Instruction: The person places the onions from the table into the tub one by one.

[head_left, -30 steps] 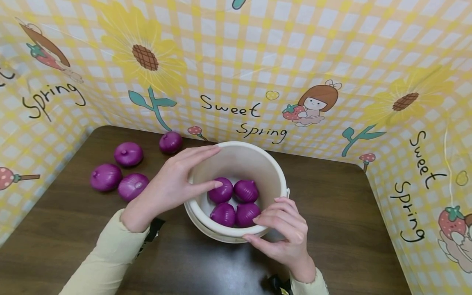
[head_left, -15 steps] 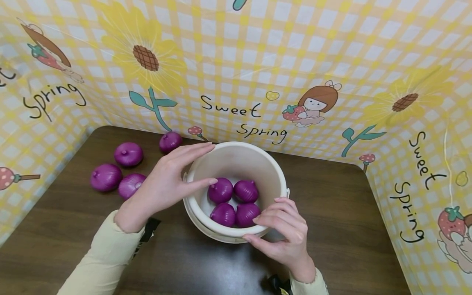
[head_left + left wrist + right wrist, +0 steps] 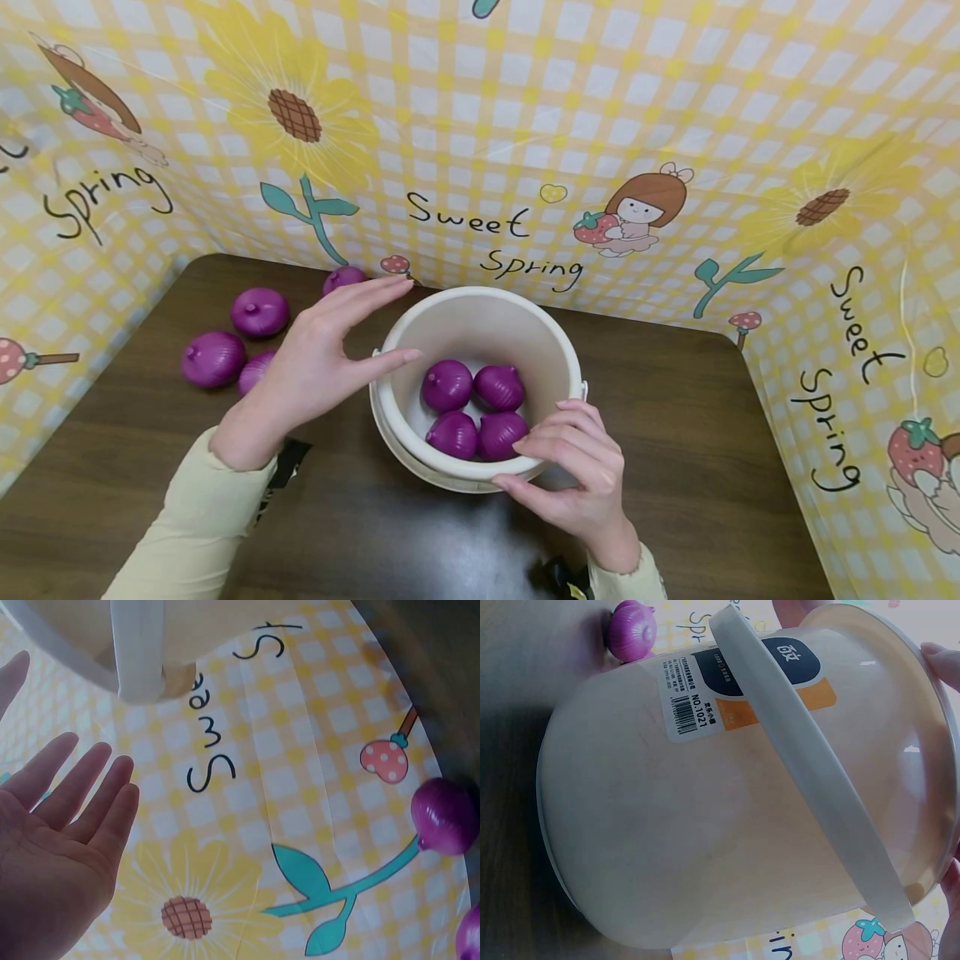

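A cream plastic bucket [image 3: 517, 329] stands upright on the table with several purple onions [image 3: 447, 386] at its bottom. My left hand [image 3: 311, 358] hovers at the bucket's left side, palm facing it and fingers extended, holding nothing. Its thumb reaches over the left rim. With thumb outside and fingers over the edge, my right hand [image 3: 581, 471] grips the near right rim. In the left wrist view, the left hand [image 3: 67, 847] is spread below the bucket's rim. The bucket's white handle [image 3: 810, 769] hangs down along the wall facing me in the right wrist view.
Left of the bucket, several more onions [image 3: 214, 359] lie on the dark wooden table [image 3: 690, 467]; my left hand partly covers some. A yellow checked cloth [image 3: 480, 125] with printed flowers rises behind and at both sides of the table.
My left hand has drawn back leftward from above the onions in the bucket, now covering more of the onions outside. The right hand and the bucket have stayed put.
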`<state>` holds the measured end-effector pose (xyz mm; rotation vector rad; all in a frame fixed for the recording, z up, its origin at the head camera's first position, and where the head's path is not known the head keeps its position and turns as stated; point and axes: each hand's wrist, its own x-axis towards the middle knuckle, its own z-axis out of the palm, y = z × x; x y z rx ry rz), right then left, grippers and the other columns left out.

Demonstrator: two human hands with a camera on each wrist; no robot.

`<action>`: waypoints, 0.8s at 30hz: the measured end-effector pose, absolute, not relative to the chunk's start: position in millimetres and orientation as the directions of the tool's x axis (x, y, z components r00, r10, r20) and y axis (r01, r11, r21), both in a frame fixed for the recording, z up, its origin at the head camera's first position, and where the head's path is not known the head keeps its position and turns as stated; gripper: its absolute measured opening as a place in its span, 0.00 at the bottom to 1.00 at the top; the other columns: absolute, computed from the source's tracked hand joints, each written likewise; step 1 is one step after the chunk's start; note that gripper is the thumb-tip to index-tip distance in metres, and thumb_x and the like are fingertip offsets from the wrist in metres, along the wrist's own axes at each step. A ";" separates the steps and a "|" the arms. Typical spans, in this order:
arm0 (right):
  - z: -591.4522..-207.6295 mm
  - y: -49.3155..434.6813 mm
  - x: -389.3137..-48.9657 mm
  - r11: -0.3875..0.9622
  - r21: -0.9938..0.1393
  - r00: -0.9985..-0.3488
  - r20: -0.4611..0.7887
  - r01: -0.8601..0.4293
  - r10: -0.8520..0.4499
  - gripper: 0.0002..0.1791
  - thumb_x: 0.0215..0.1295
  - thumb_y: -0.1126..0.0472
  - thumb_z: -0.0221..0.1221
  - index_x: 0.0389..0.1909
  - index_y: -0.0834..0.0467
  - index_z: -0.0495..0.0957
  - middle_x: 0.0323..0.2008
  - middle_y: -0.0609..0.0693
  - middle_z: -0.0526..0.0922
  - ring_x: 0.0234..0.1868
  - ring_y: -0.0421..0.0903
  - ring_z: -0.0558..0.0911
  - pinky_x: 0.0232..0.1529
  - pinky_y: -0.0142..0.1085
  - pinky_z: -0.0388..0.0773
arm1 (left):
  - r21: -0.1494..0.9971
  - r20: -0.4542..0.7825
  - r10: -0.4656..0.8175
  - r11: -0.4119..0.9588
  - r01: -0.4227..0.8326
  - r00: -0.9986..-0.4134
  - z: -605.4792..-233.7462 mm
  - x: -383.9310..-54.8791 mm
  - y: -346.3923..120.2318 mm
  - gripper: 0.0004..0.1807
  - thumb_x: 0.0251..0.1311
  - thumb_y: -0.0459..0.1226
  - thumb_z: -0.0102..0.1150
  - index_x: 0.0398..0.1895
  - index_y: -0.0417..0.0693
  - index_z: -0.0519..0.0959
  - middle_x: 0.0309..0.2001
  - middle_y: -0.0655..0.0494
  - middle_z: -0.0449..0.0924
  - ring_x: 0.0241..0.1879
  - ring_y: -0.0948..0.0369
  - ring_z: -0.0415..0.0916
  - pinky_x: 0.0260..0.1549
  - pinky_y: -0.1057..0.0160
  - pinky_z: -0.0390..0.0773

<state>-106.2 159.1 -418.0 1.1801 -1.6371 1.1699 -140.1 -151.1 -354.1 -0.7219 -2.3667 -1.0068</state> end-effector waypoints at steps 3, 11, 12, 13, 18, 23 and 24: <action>-418.1 159.1 -106.4 0.142 -0.229 -0.257 0.937 -0.963 -0.237 0.16 0.50 0.54 0.80 0.30 0.61 0.87 0.27 0.51 0.85 0.29 0.49 0.82 0.48 0.51 0.72 | 0.509 0.595 0.266 0.605 0.612 -0.758 -351.8 -138.9 -156.3 0.42 0.46 0.38 0.84 0.69 0.50 0.77 0.67 0.54 0.75 0.66 0.53 0.70 0.65 0.53 0.69; -418.8 159.2 -106.7 0.142 -0.230 -0.258 0.936 -0.963 -0.239 0.16 0.50 0.54 0.80 0.31 0.61 0.87 0.27 0.51 0.85 0.29 0.48 0.82 0.50 0.51 0.72 | 0.508 0.595 0.213 0.648 0.568 -0.775 -347.8 -135.1 -172.2 0.43 0.44 0.38 0.84 0.69 0.52 0.77 0.66 0.56 0.76 0.65 0.53 0.72 0.64 0.53 0.70; -419.0 159.3 -106.7 0.142 -0.230 -0.258 0.936 -0.963 -0.240 0.16 0.50 0.54 0.80 0.31 0.61 0.87 0.27 0.51 0.85 0.29 0.48 0.82 0.50 0.50 0.72 | 0.505 0.597 0.207 0.653 0.564 -0.775 -347.8 -134.5 -174.2 0.43 0.44 0.38 0.84 0.68 0.52 0.77 0.66 0.56 0.76 0.65 0.53 0.72 0.65 0.53 0.69; -419.2 159.4 -106.7 0.142 -0.230 -0.259 0.936 -0.963 -0.240 0.16 0.50 0.54 0.80 0.31 0.61 0.87 0.27 0.51 0.85 0.29 0.48 0.82 0.51 0.50 0.72 | 0.504 0.599 0.203 0.657 0.561 -0.775 -347.7 -134.1 -176.1 0.43 0.43 0.38 0.85 0.68 0.52 0.78 0.66 0.56 0.76 0.65 0.52 0.72 0.65 0.53 0.69; -419.5 159.4 -106.5 0.143 -0.228 -0.258 0.936 -0.963 -0.239 0.16 0.50 0.54 0.80 0.31 0.60 0.87 0.27 0.51 0.85 0.29 0.48 0.82 0.50 0.51 0.72 | 0.493 0.617 0.183 0.668 0.558 -0.765 -347.5 -133.0 -184.6 0.43 0.42 0.37 0.85 0.67 0.50 0.78 0.65 0.56 0.77 0.64 0.52 0.72 0.66 0.57 0.68; -419.9 159.2 -106.3 0.146 -0.228 -0.258 0.937 -0.963 -0.238 0.17 0.50 0.54 0.80 0.30 0.61 0.87 0.27 0.51 0.85 0.29 0.48 0.82 0.50 0.50 0.72 | 0.487 0.636 0.154 0.679 0.549 -0.756 -347.4 -132.7 -192.9 0.43 0.41 0.36 0.85 0.67 0.51 0.79 0.64 0.57 0.78 0.64 0.53 0.74 0.65 0.60 0.68; -419.9 159.2 -106.4 0.147 -0.227 -0.257 0.937 -0.963 -0.237 0.17 0.50 0.54 0.80 0.30 0.61 0.87 0.27 0.51 0.85 0.29 0.48 0.82 0.50 0.50 0.72 | 0.486 0.637 0.147 0.685 0.543 -0.757 -347.4 -132.3 -194.6 0.43 0.41 0.36 0.85 0.66 0.52 0.79 0.64 0.57 0.78 0.64 0.53 0.74 0.65 0.61 0.68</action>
